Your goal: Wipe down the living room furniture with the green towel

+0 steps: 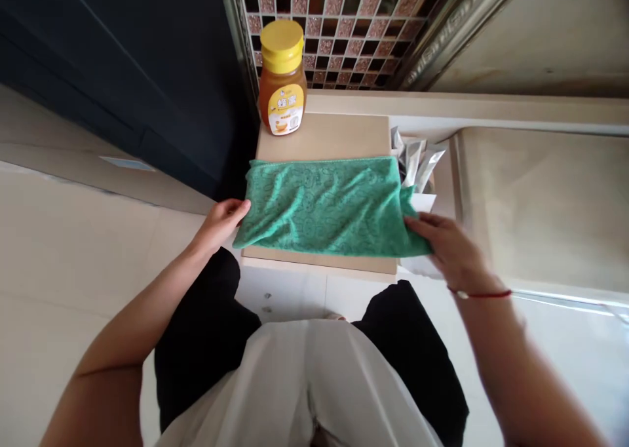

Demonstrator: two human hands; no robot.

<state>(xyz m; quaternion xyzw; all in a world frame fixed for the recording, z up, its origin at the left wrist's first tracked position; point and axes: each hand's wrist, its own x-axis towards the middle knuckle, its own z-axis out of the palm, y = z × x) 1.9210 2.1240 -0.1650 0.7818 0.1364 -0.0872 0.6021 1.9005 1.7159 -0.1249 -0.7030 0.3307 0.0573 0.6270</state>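
Note:
A green towel (324, 204) is spread lengthwise over a small beige cabinet top (339, 132), with diagonal wrinkles across it. My left hand (223, 221) pinches its left edge between thumb and fingers. At the opposite end, my right hand (445, 240) grips the lower right corner, which sticks out past the cabinet's side. A red cord bracelet circles my right wrist. Behind the towel, a honey jar (284, 83) with a yellow lid stands upright at the back left of the cabinet top, apart from the cloth.
Silvery packets (417, 158) poke up beside the cabinet's right side. A dark tall panel (147, 73) borders the left, and a mosaic tile wall (339, 27) rises behind. A beige padded surface (540, 204) lies to the right. My knees flank the cabinet's front.

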